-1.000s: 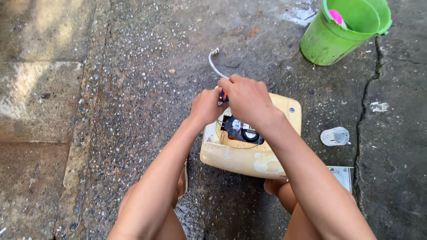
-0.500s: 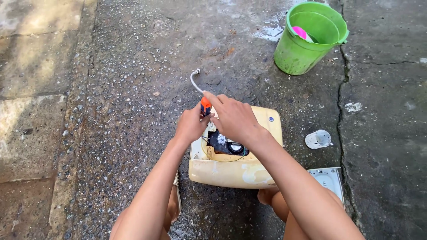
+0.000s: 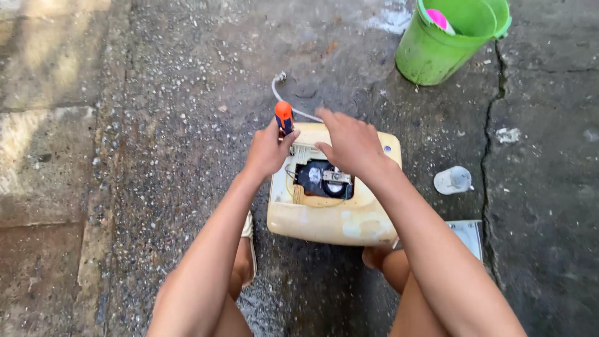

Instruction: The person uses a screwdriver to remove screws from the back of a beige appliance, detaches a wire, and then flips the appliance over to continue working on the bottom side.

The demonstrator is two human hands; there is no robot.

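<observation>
A yellowed plastic appliance casing (image 3: 331,224) lies on the wet concrete between my knees, with a dark motor part (image 3: 323,179) showing in its opening. My left hand (image 3: 267,150) grips a screwdriver (image 3: 284,115) with an orange and blue handle at the casing's far left corner. My right hand (image 3: 349,142) hovers over the far edge of the casing, fingers spread, holding nothing. A white hose (image 3: 284,97) curls away from behind the casing.
A green bucket (image 3: 446,47) with a pink object inside stands at the far right. A small round grey cap (image 3: 453,180) lies right of the casing. A pale flat panel (image 3: 469,236) rests by my right knee. A crack (image 3: 493,143) runs through the concrete.
My right hand has let go of the screwdriver and opened, while my left hand now holds the tool alone. The view has shifted slightly.
</observation>
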